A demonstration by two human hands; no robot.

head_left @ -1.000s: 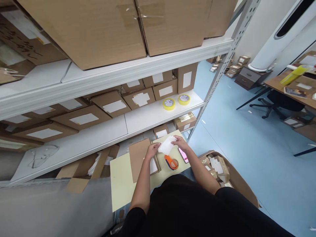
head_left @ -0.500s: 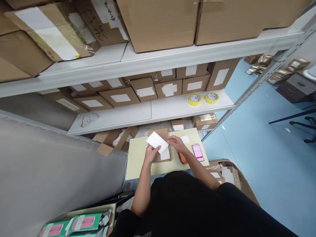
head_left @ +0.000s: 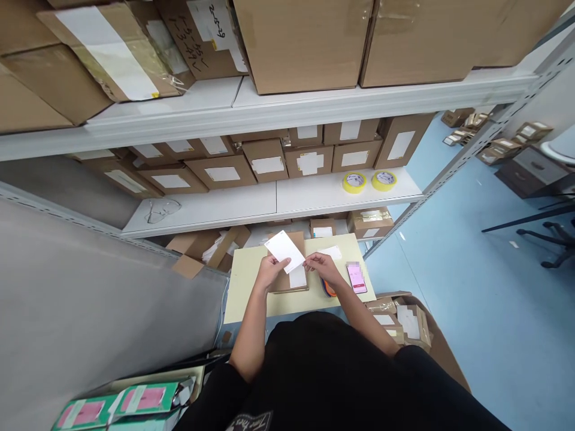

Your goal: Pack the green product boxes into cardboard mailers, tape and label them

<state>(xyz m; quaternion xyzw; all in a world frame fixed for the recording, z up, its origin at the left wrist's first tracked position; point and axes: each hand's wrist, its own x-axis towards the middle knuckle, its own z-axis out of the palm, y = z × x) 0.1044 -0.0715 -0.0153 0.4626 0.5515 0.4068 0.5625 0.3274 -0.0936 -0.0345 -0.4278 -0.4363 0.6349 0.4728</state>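
Storage corner: grey metal shelf full of cardboard boxes, blue floor on the right. Pale yellow table just below the shelf. White paper is up in the hands, above a flat brown box on the table. Left hand: paper clamped between thumb and fingers at its lower edge. Right hand: fingertips bunched narrow at the paper's right corner; can't tell if they actually pinch it. Orange-and-blue tool partly hidden by the right forearm. Phone lies right of that, screen lit pink.
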